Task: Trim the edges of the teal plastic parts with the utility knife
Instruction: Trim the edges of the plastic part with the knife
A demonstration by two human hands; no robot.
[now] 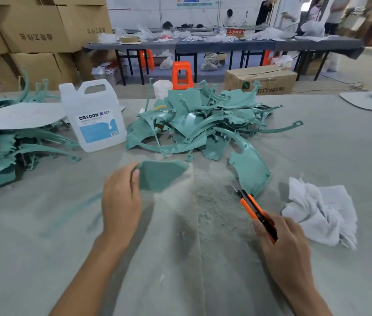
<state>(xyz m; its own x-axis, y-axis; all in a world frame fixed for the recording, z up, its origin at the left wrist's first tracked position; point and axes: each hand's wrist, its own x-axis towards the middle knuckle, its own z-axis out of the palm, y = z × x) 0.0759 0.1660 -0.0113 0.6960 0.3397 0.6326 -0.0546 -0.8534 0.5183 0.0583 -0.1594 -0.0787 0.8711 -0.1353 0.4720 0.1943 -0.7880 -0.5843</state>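
My left hand [121, 201] grips a flat teal plastic part [161, 175] by its left edge and holds it above the grey table cover. My right hand [280, 242] holds an orange and black utility knife [254, 207] with its blade out, pointing up and left, apart from the held part. A curved teal part [251, 165] lies just beyond the blade tip. A big pile of teal parts [198, 124] sits in the middle of the table. Fine teal shavings [212, 201] cover the cloth between my hands.
A white DEXCON jug [94, 119] stands at the left of the pile. More teal parts [9, 147] are stacked at the far left under a grey sheet. A crumpled white rag [321, 208] lies at the right. Cardboard boxes, an orange stool and work tables stand beyond.
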